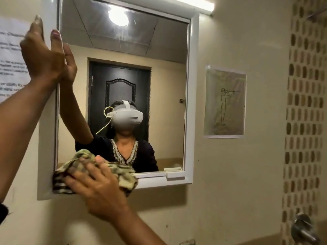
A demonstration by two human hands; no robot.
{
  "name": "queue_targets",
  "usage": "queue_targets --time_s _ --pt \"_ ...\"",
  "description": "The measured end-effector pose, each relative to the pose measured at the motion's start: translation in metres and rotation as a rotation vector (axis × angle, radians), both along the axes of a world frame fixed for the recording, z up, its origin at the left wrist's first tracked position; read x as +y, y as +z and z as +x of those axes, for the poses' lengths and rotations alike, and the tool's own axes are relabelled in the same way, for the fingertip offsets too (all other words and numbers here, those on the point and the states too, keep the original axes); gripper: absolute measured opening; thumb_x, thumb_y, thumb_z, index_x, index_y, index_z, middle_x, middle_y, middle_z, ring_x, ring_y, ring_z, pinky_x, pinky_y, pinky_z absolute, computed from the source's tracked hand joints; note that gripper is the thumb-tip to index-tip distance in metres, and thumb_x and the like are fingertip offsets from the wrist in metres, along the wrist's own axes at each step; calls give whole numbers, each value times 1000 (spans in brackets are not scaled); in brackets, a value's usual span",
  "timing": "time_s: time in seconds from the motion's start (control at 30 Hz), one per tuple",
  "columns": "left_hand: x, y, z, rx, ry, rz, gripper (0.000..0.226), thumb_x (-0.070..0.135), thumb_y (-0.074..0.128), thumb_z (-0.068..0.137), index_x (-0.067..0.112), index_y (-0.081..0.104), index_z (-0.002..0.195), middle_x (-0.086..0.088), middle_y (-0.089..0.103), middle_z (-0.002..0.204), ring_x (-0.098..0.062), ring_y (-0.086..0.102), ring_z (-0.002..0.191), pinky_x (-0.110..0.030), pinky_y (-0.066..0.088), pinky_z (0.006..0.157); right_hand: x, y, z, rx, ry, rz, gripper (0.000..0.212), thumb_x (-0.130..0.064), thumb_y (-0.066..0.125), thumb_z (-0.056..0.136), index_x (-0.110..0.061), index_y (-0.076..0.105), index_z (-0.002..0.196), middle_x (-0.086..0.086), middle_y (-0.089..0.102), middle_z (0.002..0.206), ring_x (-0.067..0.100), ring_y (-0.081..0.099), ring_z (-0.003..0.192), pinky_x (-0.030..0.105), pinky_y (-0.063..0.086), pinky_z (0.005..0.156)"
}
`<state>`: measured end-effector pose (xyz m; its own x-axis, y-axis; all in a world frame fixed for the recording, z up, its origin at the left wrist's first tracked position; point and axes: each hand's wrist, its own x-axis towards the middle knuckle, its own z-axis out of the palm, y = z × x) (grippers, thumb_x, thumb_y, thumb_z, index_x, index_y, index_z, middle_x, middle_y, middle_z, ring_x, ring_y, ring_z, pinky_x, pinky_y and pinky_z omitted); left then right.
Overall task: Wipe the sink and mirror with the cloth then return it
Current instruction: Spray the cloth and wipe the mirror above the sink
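1. Currently the right hand (99, 190) presses the cloth (92, 174) flat against the lower left corner of the mirror (141, 59), fingers spread across the bunched fabric.
2. Cloth is a striped or checked rag in olive, cream and dark tones. It covers the bottom left of the glass and laps over the bottom rail of the white frame (192, 103).
3. Left hand (42, 55) is raised and open, fingers straight and pointing up, holding nothing. It rests against the upper part of the frame's left side, at the glass edge; its reflection meets it there.
4. Glass shows faint smears and streaks near the top, around the reflected ceiling lamp.
5. Reflection also shows the person wearing a white headset (126, 115) with a pale cable, a dark embroidered top, and a dark panelled door (120, 85) behind.
6. A small white tab (174, 175) sits on the bottom frame rail, toward the right, well clear of the cloth.
7. Strip light (192, 3) is on, just above the mirror's top right corner.
8. Printed notice (10, 55) on the wall to the left, partly hidden by the left hand; text too blurred to read.
9. Line drawing sheet (224, 101) is stuck on the wall right of the mirror.
10. Mosaic tile band (304, 103) runs down the far right, with a metal tap handle (303, 228) at its foot.
11. Sink is out of frame.
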<state>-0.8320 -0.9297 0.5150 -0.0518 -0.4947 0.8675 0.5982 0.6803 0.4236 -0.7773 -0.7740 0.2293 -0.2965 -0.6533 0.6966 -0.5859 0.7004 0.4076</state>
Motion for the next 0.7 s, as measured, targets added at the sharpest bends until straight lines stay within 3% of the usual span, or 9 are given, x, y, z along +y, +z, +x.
queue_targets --time_s 0.1,0.23,0.3,0.37,0.43,0.5,0.6,0.7 --pt "-4 -2 -3 -3 -16 -15 60 41 32 97 12 19 148 -5 21 157 -11 23 144 -3 11 107 -18 -4 4 20 -36 26 44 -23 24 98 -29 44 137 -9 42 149 20 23 144 43 -3 122" --pt "-4 -5 19 77 -9 -15 57 42 34 94 9 39 140 -10 44 147 -17 41 136 -6 25 101 19 -6 -2 207 -56 -121 36 -32 40 97 -36 50 132 -14 56 135 15 45 131 51 16 119" --pt "-3 -6 25 89 -13 -35 57 42 34 94 8 40 139 -11 46 145 -19 42 135 -11 27 101 50 -18 -6 251 -171 -297 39 -39 40 96 -36 48 135 -12 60 130 17 47 129 53 13 119" --pt "-1 -7 25 91 -3 -37 57 42 33 94 8 40 139 -12 46 145 -21 43 134 -17 29 104 89 -27 -13 328 -397 -512 46 -43 28 98 -34 33 144 -4 55 136 23 34 140 60 14 114" --pt "0 -8 25 89 15 -37 57 42 33 94 8 41 139 -12 47 144 -22 44 134 -19 30 105 119 -29 -16 338 -557 -649 51 -46 17 100 -29 18 148 -1 34 153 24 20 146 64 14 110" --pt "0 -7 25 90 11 -31 57 43 33 94 8 42 138 -12 47 144 -22 44 133 -17 29 103 128 -30 -19 349 -532 -649 50 -43 15 101 -27 22 147 -4 20 158 21 8 148 58 12 112" --pt "0 -8 24 99 -6 -28 57 42 33 94 8 42 138 -12 48 144 -22 44 134 -14 26 100 116 -31 -24 422 -420 -686 45 -29 22 102 -17 56 128 5 57 135 28 35 132 49 28 105" --pt "-1 -9 23 110 -14 -24 57 42 34 94 8 42 138 -11 47 144 -21 44 134 -13 26 100 108 -28 -18 434 -239 -830 33 -9 36 91 -17 61 112 12 74 103 25 46 107 48 50 90"
